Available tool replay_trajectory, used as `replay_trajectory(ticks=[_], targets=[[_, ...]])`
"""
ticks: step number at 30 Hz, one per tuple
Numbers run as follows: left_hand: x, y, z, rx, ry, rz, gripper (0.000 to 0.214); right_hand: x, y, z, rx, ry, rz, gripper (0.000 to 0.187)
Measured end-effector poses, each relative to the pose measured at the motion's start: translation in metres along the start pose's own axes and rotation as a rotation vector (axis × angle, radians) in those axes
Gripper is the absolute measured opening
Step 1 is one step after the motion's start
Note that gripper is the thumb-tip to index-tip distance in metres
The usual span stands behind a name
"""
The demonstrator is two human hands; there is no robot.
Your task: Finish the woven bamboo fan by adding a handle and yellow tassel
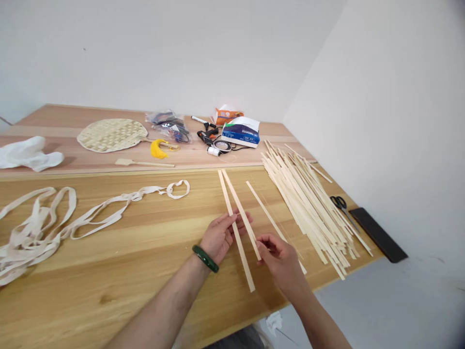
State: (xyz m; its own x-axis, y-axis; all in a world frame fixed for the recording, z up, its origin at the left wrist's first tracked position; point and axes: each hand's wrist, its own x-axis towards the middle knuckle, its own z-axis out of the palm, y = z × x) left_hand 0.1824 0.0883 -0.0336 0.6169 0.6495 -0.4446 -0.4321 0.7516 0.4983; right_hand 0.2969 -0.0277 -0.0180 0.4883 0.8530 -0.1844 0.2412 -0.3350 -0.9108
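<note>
Two pale bamboo strips [232, 203] lie side by side on the wooden table [119, 271], running away from me. My left hand [220, 235], with a green bangle on its wrist, rests its fingers on both strips near their middle. My right hand [278, 257] pinches the near end of the right-hand strip. A third strip [265, 211] lies just to the right, passing under my right hand. A large heap of the same strips [308, 198] is spread at the right.
A long cream ribbon [54, 220] lies tangled at the left. Further back are a woven fan [111, 134] with a yellow tassel, a white cloth [27, 152], a tissue box [240, 132] and small tools. Scissors [341, 203] and a black bar [378, 234] sit by the right edge.
</note>
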Motion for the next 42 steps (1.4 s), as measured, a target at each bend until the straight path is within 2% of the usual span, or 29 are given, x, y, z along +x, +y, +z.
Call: replay_trajectory(ticks=[2, 4, 8, 10, 12, 15, 17, 19, 23, 33, 38, 42], targets=[[0.000, 0.002, 0.000, -0.001, -0.006, 0.038, 0.018, -0.003, 0.000, 0.008, 0.144, -0.072, 0.074, 0.028], [0.001, 0.004, -0.001, 0.001, 0.010, 0.086, 0.017, -0.005, 0.000, 0.010, 0.193, -0.100, 0.119, 0.028], [0.004, 0.004, -0.004, 0.002, 0.088, 0.128, 0.017, -0.007, 0.000, 0.008, 0.144, -0.148, 0.142, 0.028], [0.004, 0.003, -0.004, -0.001, 0.106, 0.120, 0.015, -0.007, 0.002, 0.004, 0.061, -0.138, 0.101, 0.029], [0.005, 0.003, -0.004, -0.004, 0.110, 0.114, 0.013, -0.006, 0.005, -0.005, -0.140, -0.008, 0.020, 0.030], [0.005, 0.003, -0.004, -0.008, 0.107, 0.112, 0.012, -0.007, 0.013, -0.025, -0.685, 0.287, -0.047, 0.026], [0.005, 0.003, -0.004, -0.011, 0.106, 0.112, 0.012, -0.009, 0.018, -0.038, -0.990, 0.330, 0.030, 0.024], [0.005, 0.003, -0.004, -0.011, 0.103, 0.110, 0.012, -0.012, 0.021, -0.046, -1.122, 0.282, 0.123, 0.023], [0.005, 0.003, -0.004, 0.001, 0.088, 0.105, 0.013, -0.012, 0.023, -0.046, -1.175, 0.230, 0.165, 0.018], [0.004, 0.005, -0.004, 0.041, 0.090, 0.098, 0.012, -0.004, 0.005, -0.039, -1.284, 0.136, 0.211, 0.017], [0.001, 0.006, -0.003, 0.090, 0.082, 0.079, 0.010, 0.000, 0.006, -0.039, -1.204, 0.204, 0.197, 0.019], [0.000, 0.004, -0.002, 0.125, 0.037, 0.072, 0.013, 0.002, 0.004, -0.045, -1.005, 0.324, 0.206, 0.019]])
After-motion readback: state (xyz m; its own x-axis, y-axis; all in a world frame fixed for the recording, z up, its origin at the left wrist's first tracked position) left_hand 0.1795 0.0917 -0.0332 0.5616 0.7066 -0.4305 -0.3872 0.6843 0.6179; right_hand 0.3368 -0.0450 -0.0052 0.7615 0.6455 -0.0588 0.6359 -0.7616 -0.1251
